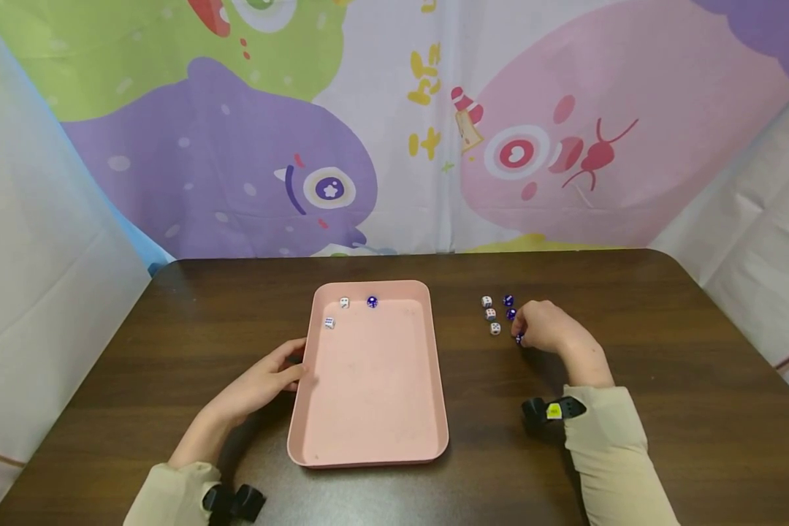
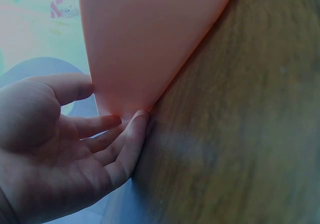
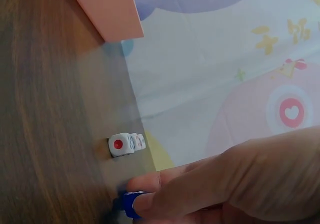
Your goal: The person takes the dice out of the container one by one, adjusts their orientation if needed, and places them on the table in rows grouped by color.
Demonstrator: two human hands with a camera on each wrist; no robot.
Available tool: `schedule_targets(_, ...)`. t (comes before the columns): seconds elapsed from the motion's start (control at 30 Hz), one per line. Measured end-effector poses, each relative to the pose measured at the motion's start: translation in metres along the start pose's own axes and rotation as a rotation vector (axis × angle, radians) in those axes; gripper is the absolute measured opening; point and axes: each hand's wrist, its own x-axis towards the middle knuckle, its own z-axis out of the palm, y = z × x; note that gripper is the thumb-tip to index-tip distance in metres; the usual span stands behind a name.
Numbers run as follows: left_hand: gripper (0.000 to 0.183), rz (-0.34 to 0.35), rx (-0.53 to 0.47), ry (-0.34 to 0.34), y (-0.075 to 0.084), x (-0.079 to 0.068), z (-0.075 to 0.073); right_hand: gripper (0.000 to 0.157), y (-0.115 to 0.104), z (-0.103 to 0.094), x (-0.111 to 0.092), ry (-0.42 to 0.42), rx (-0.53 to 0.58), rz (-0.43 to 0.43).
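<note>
A shallow pink tray (image 1: 375, 380) lies on the table, with my left hand (image 1: 259, 383) at its left side. The fingertips (image 2: 137, 119) of that hand rest against the tray's outer wall. In the tray's far end sit two white dice, one by the left wall (image 1: 329, 323), and a blue die (image 1: 372, 302). To the right of the tray, my right hand (image 1: 552, 329) pinches a blue die (image 3: 131, 204) between thumb and fingers, low at the tabletop. Two more blue dice stand just beyond it, beside a row of three white dice (image 1: 490, 314).
A brown wooden table (image 1: 684, 438) carries everything. A cartoon-printed cloth (image 1: 408, 183) hangs behind its far edge, and pale cloth (image 1: 46, 292) hangs along the sides. Black wrist devices (image 1: 552, 409) are strapped over both sleeves.
</note>
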Motion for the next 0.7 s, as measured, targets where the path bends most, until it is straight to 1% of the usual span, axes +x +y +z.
schedule_targets(0.33,0.052,-0.011,-0.005,-0.001,0.0,0.0006,0.0008,0.016,0.0024,0.0027,0.0011,-0.004,-0.019,0.002)
schedule_targets(0.7,0.052,-0.014,-0.003,-0.005,0.0017,-0.0004,0.0003,0.017,0.0015,0.0021,0.0006,-0.018,0.012,0.022)
